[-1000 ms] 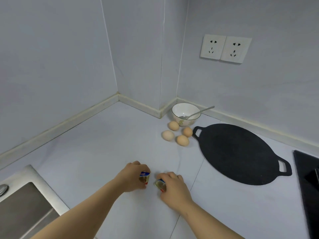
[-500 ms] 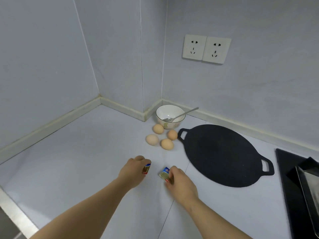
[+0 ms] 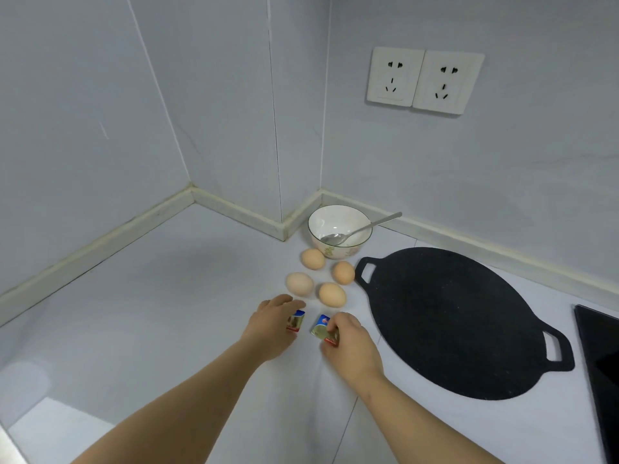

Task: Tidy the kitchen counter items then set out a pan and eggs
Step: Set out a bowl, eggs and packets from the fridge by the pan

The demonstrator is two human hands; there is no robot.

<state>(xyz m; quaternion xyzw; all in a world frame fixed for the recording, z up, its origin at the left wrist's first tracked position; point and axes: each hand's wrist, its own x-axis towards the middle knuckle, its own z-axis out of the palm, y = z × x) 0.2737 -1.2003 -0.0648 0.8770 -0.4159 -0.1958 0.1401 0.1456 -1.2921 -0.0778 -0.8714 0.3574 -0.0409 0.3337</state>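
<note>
My left hand grips a small gold, blue and red packet low over the white counter. My right hand holds a second, similar packet just to its right. Several brown eggs lie directly beyond the hands, the nearest egg a short way past the right packet, another egg left of it. A flat black pan with two loop handles lies on the counter right of the eggs. A white bowl with a metal spoon stands behind the eggs by the wall corner.
A black cooktop fills the right edge. Two wall sockets sit above the pan. Walls with a raised skirting bound the counter at the back and left. A sink rim shows at the bottom left corner.
Both hands have carried their packets forward, toward the eggs. The view has swung right, so the sink has nearly left the frame.
</note>
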